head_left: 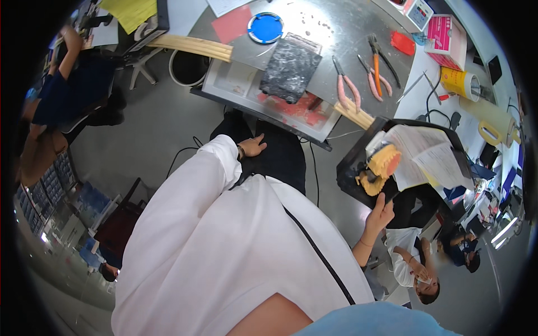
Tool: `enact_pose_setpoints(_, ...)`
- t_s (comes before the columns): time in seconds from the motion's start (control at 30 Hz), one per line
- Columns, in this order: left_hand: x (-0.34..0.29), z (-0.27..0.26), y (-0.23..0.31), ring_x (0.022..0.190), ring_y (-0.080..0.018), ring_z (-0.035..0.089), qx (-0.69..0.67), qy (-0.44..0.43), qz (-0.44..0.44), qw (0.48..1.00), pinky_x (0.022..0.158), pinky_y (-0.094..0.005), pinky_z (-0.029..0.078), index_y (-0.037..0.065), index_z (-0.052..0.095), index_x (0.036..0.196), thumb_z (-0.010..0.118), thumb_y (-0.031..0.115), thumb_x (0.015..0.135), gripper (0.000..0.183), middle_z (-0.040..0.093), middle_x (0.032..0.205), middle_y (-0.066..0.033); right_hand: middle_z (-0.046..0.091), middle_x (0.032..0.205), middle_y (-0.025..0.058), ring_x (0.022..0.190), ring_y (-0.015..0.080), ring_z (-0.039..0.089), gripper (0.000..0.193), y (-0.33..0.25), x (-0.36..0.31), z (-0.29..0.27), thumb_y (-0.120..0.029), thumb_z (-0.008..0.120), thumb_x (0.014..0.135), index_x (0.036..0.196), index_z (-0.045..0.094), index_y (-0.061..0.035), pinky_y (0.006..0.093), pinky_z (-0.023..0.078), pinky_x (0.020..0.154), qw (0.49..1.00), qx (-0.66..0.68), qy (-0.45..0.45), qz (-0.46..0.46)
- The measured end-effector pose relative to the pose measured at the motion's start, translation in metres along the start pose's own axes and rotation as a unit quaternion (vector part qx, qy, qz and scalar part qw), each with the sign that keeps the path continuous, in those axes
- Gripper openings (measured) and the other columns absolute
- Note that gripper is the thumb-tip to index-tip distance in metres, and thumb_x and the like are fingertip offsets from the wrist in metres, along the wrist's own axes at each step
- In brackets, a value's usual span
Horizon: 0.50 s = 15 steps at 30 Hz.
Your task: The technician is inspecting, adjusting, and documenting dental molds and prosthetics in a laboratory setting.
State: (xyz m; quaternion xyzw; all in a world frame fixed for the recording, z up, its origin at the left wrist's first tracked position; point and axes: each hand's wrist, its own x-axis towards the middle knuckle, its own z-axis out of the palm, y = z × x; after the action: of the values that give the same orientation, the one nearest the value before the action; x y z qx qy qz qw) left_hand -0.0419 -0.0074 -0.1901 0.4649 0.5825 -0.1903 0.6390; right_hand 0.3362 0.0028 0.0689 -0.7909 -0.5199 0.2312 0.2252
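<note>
My left hand (253,147) lies on my dark-trousered thigh, its fingers loosely stretched and holding nothing. At the right, my right hand (382,213) grips the near edge of a black tray (348,175). In that tray sits a yellowish dental cast (385,162) with a pinkish-red part, and a smaller yellow piece (370,183) lies in front of it. Printed papers (428,154) fill the tray's right side. The tray's near right corner is beside the bench's wooden arm support (356,115); I cannot tell whether they touch.
On the metal bench (246,53) lie a dark slab (291,70), a blue round dish (265,28) and several pliers (347,87). Below, an open drawer (235,84) holds red scraps. A white bin (188,68) stands left. Other people (414,263) sit nearby.
</note>
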Motion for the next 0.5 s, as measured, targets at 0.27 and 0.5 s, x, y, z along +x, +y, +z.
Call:
enact_pose_setpoints(0.27,-0.023,-0.007,-0.060,0.106,-0.0365,0.059,0.162,0.109,0.057,0.979,0.096,-0.0411,0.046,0.007,0.053,0.132,0.056,0.011,0.081,0.052,0.063,0.114,-0.0230,0.050,0.064,-0.0008,0.061,0.0045,0.036,0.022,-0.038,-0.083,0.036,-0.015,0.055,0.096,0.097,0.061,0.0061,0.0237,0.029,0.051,0.996,0.049,0.072,0.032)
enact_pose_setpoints(0.5,-0.066,-0.028,-0.157,0.089,-0.0353,0.064,0.085,0.176,0.198,0.960,0.085,-0.0403,0.050,0.011,0.061,0.124,0.053,-0.004,0.074,0.053,0.067,0.094,-0.0210,0.047,0.060,-0.0018,0.059,0.0039,0.035,0.022,-0.081,-0.171,0.100,-0.016,0.056,0.096,0.096,0.062,0.0053,0.0249,0.027,0.049,0.993,0.041,0.109,0.025)
